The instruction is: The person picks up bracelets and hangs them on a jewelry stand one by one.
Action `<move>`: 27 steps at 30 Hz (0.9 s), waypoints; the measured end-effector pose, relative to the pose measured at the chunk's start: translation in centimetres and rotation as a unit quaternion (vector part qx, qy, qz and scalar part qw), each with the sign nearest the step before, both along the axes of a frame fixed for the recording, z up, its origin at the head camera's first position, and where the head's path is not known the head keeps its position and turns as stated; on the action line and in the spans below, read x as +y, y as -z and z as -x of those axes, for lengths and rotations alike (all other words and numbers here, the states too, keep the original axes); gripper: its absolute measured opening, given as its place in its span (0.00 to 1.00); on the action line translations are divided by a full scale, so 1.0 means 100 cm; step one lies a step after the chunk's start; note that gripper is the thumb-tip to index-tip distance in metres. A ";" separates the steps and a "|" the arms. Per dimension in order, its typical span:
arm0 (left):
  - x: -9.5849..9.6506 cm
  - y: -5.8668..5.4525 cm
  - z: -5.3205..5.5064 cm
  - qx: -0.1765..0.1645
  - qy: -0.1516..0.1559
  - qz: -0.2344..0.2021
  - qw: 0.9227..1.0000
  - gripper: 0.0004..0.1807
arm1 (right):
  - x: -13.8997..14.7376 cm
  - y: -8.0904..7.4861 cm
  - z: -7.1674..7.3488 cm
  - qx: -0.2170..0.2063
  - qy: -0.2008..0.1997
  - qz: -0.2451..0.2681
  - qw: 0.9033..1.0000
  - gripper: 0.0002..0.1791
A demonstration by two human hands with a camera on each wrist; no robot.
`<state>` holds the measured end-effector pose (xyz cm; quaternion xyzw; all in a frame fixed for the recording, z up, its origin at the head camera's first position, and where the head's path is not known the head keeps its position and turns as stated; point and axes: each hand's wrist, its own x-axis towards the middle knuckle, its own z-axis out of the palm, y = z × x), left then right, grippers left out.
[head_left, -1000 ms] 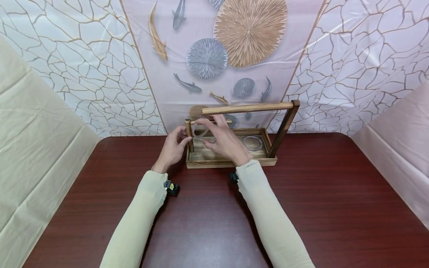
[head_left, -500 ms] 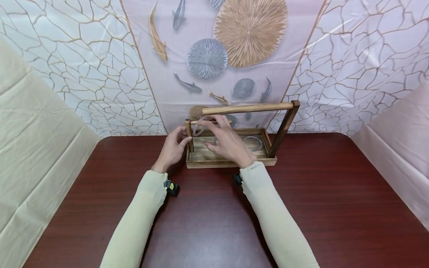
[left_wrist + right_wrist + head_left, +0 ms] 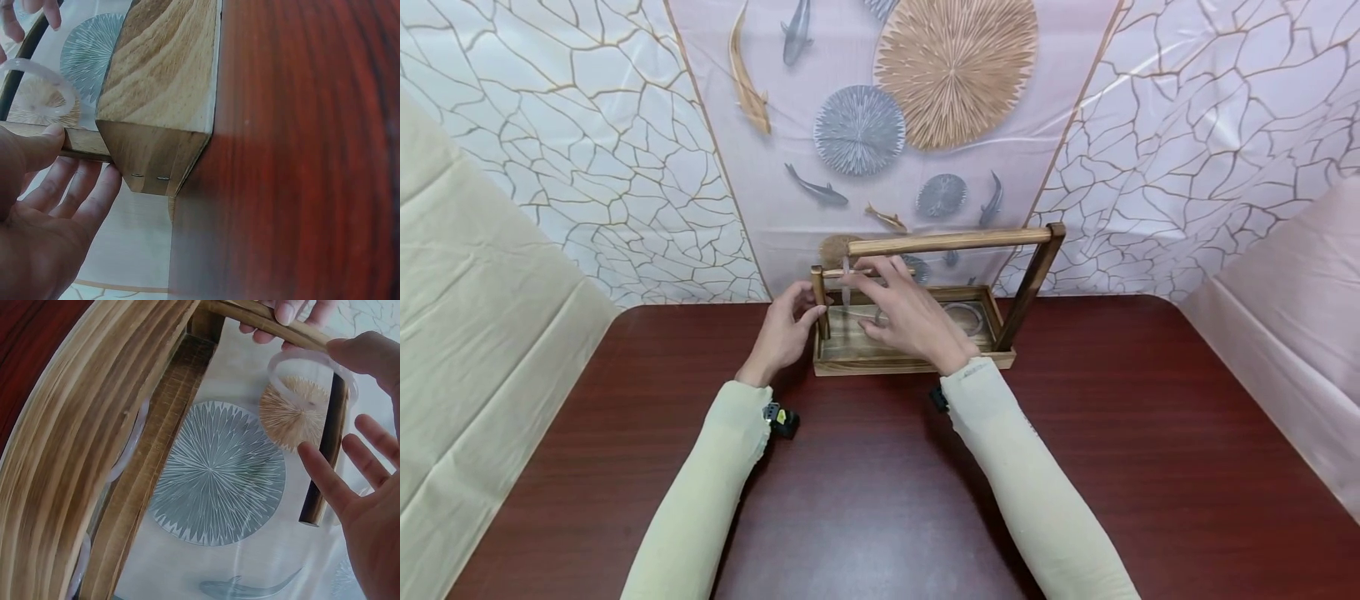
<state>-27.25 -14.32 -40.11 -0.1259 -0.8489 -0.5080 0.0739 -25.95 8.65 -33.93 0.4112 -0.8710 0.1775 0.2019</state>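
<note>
Printed fish and rosettes cover the backdrop cloth [image 3: 760, 208] across the top of my head view, above a glossy reddish-brown table [image 3: 865, 500]. At centre I have a wooden tray stand [image 3: 910, 365], its tall post [image 3: 1030, 287] and long rod [image 3: 955, 241] to the right. I see the left hand [image 3: 781, 337] gripping the short post [image 3: 818, 287], thumb against fingers, left of centre. A translucent ring [image 3: 301, 355], upper right in the right wrist view, appears looped around the short rod [image 3: 319, 481]. My right hand [image 3: 913, 321] shows spread fingers, one fingertip at that ring's edge, with nothing clenched. Two more rings, one [image 3: 980, 320] just right of that hand, the other [image 3: 132, 447] partly hidden, lie in the tray.
</note>
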 end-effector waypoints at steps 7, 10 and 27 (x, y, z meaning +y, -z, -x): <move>0.000 0.000 0.001 0.014 0.015 -0.011 1.000 0.15 | 0.003 -0.004 -0.004 0.009 -0.009 -0.025 1.000 0.34; 0.001 0.000 0.001 0.017 0.018 -0.014 1.000 0.14 | 0.007 -0.007 -0.005 0.010 -0.010 -0.036 0.999 0.34; 0.000 0.001 0.000 0.018 0.012 -0.021 1.000 0.14 | 0.031 -0.006 -0.006 0.015 -0.034 -0.086 0.996 0.29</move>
